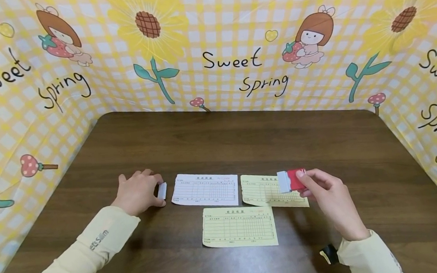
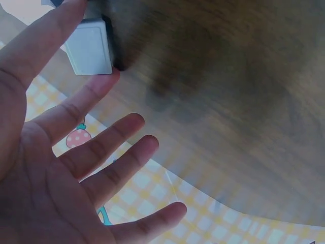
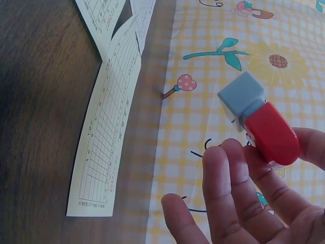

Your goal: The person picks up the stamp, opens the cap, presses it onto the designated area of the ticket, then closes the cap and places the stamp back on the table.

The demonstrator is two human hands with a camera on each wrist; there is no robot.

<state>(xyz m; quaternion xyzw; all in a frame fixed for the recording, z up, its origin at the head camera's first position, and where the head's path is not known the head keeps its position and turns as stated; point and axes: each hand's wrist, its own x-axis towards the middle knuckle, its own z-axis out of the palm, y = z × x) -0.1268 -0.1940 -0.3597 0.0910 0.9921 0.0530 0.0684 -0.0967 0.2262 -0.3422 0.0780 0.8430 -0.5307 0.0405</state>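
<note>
My right hand (image 1: 331,198) pinches a stamp with a red body (image 1: 297,179) and a light grey-blue end, held above the right yellow receipt slip (image 1: 252,190). In the right wrist view the stamp (image 3: 272,134) sits between thumb and fingers. At the left, my left hand (image 1: 139,193) has thumb and index finger at opposite edges of a small pale cap (image 1: 162,191), low over the table. The left wrist view shows the cap (image 2: 90,48) between these two fingers, the others spread. A white receipt slip (image 1: 205,190) lies between the hands.
A second yellow receipt slip (image 1: 238,228) lies nearer the front of the dark wooden table (image 1: 219,140). Patterned yellow checked cloth (image 1: 217,37) walls in the table at the back and both sides. A black strap (image 1: 329,254) hangs by the right cuff.
</note>
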